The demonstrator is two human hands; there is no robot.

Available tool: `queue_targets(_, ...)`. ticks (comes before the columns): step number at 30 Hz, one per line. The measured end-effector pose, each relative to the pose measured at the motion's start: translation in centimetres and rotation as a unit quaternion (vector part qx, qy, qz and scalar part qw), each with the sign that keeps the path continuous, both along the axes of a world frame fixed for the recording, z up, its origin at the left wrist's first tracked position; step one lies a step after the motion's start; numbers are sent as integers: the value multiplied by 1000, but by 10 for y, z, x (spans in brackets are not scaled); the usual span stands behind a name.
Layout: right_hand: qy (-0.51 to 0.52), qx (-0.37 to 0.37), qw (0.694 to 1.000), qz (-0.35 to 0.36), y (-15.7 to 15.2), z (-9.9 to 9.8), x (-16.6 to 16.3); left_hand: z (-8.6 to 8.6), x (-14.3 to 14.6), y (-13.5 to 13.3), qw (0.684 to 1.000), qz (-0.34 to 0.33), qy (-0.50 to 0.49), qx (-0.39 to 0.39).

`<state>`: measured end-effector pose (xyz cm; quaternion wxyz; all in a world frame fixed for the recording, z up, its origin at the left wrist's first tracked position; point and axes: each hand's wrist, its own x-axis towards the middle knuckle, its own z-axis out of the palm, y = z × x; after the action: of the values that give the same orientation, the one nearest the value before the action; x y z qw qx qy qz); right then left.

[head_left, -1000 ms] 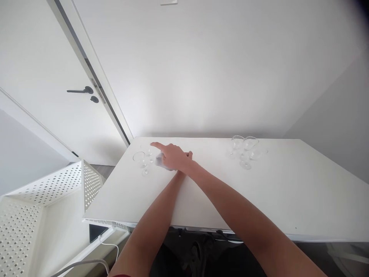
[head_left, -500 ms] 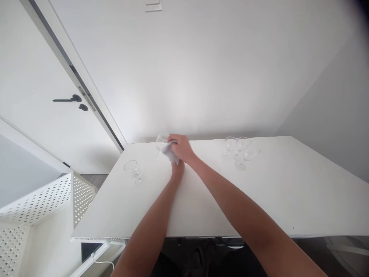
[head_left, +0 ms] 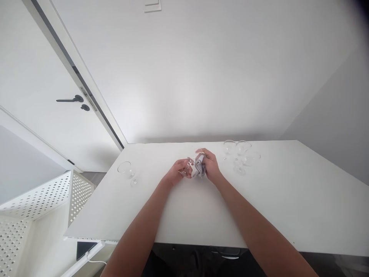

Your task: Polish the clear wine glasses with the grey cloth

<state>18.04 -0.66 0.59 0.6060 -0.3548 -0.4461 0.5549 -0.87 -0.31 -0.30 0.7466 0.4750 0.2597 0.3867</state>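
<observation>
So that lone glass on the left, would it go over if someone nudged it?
Quite possibly: the glass stands upright, its wide bowl raised on a slim stem. It would probably be fragile too, since its clear wall looks thin. A gentle push down at the foot might only slide it, as the table looks smooth.

no readable text, labels, brands, numbers or signs anywhere

The bare left forearm (head_left: 145, 221) and bare right forearm (head_left: 245, 211) stretch forward, slanting inward. The bare left grip (head_left: 176, 172) is curled, fingers pointing right; the bare right grip (head_left: 210, 164) faces it, fingers bent inward, the two near but apart.
</observation>
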Motion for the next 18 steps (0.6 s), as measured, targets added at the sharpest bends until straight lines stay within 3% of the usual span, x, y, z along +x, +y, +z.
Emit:
queue_targets(5,122,-111,986,-38,13,-16,-5,1,-1,6,987,154,-34,23)
queue_targets(8,162,-123,979,-30,20,-23,-4,1,-2,8,973,226,-31,28)
queue_targets(13,212,-102,972,2,22,-17,-1,-3,-1,8,954,289,37,69)
queue_targets(16,198,-115,972,60,21,-14,1,-6,1,6,942,310,81,95)
queue_targets(18,175,-134,974,56,21,-14,1,-6,2,5,935,317,108,117)
